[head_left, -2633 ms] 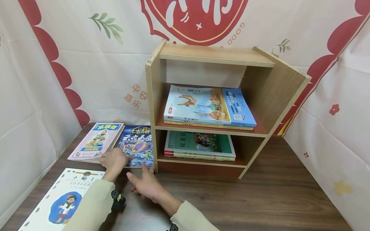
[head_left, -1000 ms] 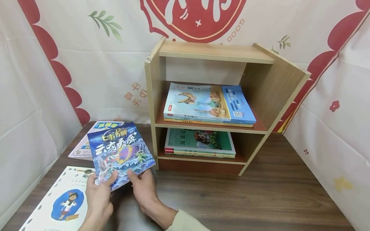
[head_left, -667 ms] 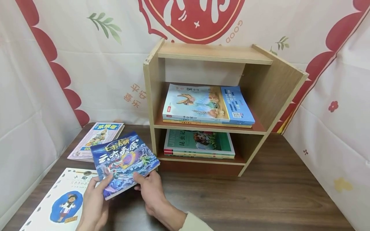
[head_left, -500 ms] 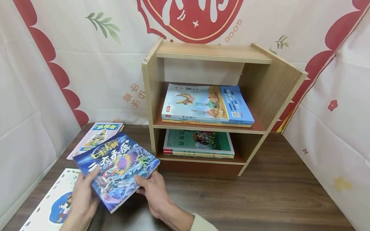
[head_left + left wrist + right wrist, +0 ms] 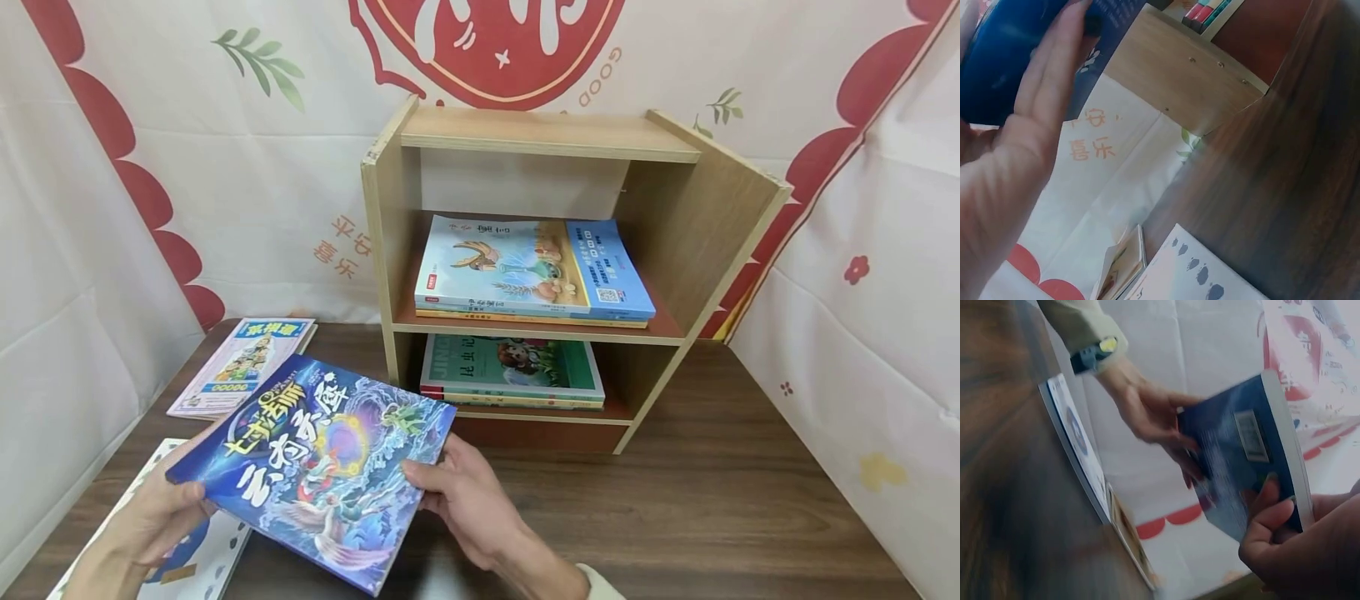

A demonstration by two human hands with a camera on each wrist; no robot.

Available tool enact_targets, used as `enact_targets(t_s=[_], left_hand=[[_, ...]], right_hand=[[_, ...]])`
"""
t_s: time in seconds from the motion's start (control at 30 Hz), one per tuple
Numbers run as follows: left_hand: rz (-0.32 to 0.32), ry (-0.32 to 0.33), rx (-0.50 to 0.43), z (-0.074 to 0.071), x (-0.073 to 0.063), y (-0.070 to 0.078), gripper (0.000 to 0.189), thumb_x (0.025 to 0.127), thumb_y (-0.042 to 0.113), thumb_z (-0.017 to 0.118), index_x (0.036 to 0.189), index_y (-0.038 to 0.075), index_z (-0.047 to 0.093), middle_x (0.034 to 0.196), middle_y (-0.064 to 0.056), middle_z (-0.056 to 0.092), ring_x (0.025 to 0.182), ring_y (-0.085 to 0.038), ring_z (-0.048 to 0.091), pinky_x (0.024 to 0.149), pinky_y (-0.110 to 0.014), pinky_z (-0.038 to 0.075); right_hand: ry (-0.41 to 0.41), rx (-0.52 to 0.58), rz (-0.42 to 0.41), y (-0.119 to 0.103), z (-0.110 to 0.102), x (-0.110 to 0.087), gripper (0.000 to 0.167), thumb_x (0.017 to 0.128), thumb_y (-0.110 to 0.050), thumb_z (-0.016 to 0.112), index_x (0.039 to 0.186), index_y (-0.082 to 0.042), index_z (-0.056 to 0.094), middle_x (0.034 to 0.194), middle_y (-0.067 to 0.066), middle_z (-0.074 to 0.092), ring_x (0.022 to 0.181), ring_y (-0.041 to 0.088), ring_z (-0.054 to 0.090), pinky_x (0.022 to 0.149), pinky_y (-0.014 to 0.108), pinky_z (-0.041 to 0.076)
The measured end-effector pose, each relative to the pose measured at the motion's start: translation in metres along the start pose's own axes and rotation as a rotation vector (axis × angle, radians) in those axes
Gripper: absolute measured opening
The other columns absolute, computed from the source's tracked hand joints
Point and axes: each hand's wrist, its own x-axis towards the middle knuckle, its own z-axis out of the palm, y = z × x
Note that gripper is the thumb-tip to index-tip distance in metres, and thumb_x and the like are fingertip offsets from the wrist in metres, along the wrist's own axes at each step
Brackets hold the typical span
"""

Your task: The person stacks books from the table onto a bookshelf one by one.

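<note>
A blue illustrated paperback book point(image 5: 330, 467) is held up tilted above the table, its cover facing the head camera. My left hand point(image 5: 146, 521) grips its left corner, thumb on the cover and fingers beneath. On the opposite edge my right hand point(image 5: 476, 500) pinches it, thumb on top. From the right wrist view the book's back cover point(image 5: 1229, 450) shows a barcode, with the curled fingers of the right hand point(image 5: 1297, 537) against it. Under the left hand and the book lies a white book point(image 5: 217, 554) with a blue picture, partly hidden.
A wooden shelf point(image 5: 660, 333) stands at the back centre. Its upper level holds a stack topped by a light blue book point(image 5: 517, 267); a green book point(image 5: 517, 367) tops the lower stack. A pink-bordered book point(image 5: 243, 367) lies on the table point(image 5: 712, 517) at the back left.
The blue book has left its place beside the shelf, lifted toward me in both hands. It has since turned, and the left hand has slid to its left corner.
</note>
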Motion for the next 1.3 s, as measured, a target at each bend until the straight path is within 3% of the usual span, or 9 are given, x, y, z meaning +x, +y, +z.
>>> enact_targets(t_s=[0.2,0.33,0.47,0.63,0.73,0.83,1.0,1.1,1.3], left_hand=[[-0.165,-0.034,0.169,0.017,0.001,0.002,0.085,0.093,0.010,0.060,0.155,0.029,0.006,0.150,-0.002,0.026,0.127,-0.027,0.044,0.102,-0.042,0.041],[-0.241,-0.017,0.094,0.026,-0.003,-0.003,0.090,0.092,-0.006,0.049,0.154,0.035,-0.002,0.151,0.006,0.019,0.131,-0.025,0.041,0.105,-0.042,0.036],[-0.358,0.068,0.066,0.036,-0.007,-0.011,0.092,0.093,-0.006,0.045,0.150,0.046,-0.006,0.148,0.011,0.013,0.131,-0.020,0.040,0.106,-0.039,0.035],[-0.374,0.224,0.360,0.051,-0.011,-0.018,0.100,0.089,0.002,0.058,0.151,0.043,-0.008,0.153,0.005,-0.002,0.128,-0.009,0.039,0.102,-0.025,0.039],[-0.416,0.323,0.583,0.059,-0.012,-0.020,0.104,0.084,0.006,0.065,0.151,0.043,-0.005,0.156,0.008,-0.005,0.124,-0.001,0.038,0.094,-0.014,0.038],[-0.376,0.300,0.615,0.066,-0.011,-0.025,0.109,0.081,0.002,0.067,0.151,0.042,-0.006,0.157,0.009,-0.005,0.127,-0.002,0.037,0.094,-0.013,0.036],[-0.346,0.297,0.512,0.086,0.001,-0.034,0.111,0.079,0.000,0.067,0.151,0.044,-0.005,0.157,0.003,-0.004,0.130,-0.008,0.037,0.096,-0.020,0.039],[-0.410,0.355,0.414,0.100,0.009,-0.036,0.111,0.079,0.003,0.068,0.148,0.050,-0.005,0.156,-0.001,-0.003,0.128,-0.019,0.040,0.095,-0.024,0.042],[-0.405,0.386,0.346,0.122,0.024,-0.041,0.113,0.079,0.004,0.069,0.146,0.054,-0.005,0.156,-0.005,-0.003,0.128,-0.035,0.040,0.097,-0.034,0.043]], right_hand=[[-0.057,-0.080,0.004,-0.013,-0.020,-0.007,0.045,0.096,-0.007,0.054,0.136,0.005,0.037,0.110,0.020,0.065,0.093,0.023,0.066,0.080,0.037,0.055],[-0.039,-0.130,-0.014,-0.015,-0.025,-0.012,0.051,0.097,-0.010,0.054,0.141,0.001,0.032,0.106,0.021,0.067,0.094,0.027,0.067,0.084,0.040,0.054],[0.039,-0.163,-0.017,-0.012,-0.024,-0.019,0.071,0.098,-0.015,0.056,0.152,-0.010,0.011,0.107,0.022,0.067,0.095,0.031,0.067,0.085,0.039,0.053],[0.119,-0.195,0.003,-0.008,-0.024,-0.033,0.095,0.096,-0.024,0.061,0.150,-0.029,-0.017,0.107,0.022,0.067,0.095,0.031,0.067,0.085,0.036,0.053],[0.044,-0.196,-0.010,-0.007,-0.029,-0.045,0.103,0.092,-0.028,0.066,0.147,-0.039,-0.021,0.124,0.022,0.059,0.108,0.030,0.061,0.093,0.037,0.049],[-0.091,-0.257,-0.056,-0.004,-0.041,-0.055,0.113,0.086,-0.037,0.071,0.144,-0.045,-0.025,0.153,0.020,0.024,0.134,0.031,0.036,0.108,0.047,0.031],[-0.237,-0.364,-0.159,0.001,-0.064,-0.061,0.125,0.077,-0.046,0.077,0.141,-0.044,-0.030,0.156,0.004,-0.025,0.142,0.032,-0.006,0.112,0.045,0.013],[-0.247,-0.353,-0.151,0.001,-0.073,-0.065,0.129,0.077,-0.035,0.080,0.141,-0.045,-0.031,0.154,0.001,-0.030,0.141,0.034,-0.009,0.111,0.034,0.016],[-0.210,-0.489,-0.140,-0.006,-0.088,-0.079,0.132,0.074,-0.029,0.082,0.143,-0.039,-0.030,0.153,-0.004,-0.030,0.140,0.031,-0.018,0.107,0.019,0.015]])
